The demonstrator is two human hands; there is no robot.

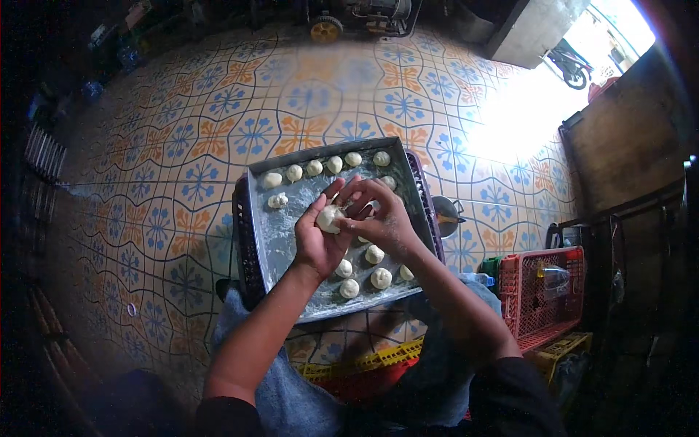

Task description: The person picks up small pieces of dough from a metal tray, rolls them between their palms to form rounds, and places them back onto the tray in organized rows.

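nestling between left fingers (313, 212) and right fingers (370, 191): pale dough ball (330, 218).

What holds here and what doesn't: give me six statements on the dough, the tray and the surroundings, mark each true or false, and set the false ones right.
1. The left grip holds a dough ball above the metal baking tray. True.
2. The right grip is well away from that ball. False: it is right at the ball, beside the left grip.
3. More dough balls form a row along the tray's far side. True.
4. The tray is round. False: it is four-sided, with raised walls.
5. The red plastic crate stands left of the tray. False: it stands to the right.
6. The floor tiles carry blue and orange motifs. True.
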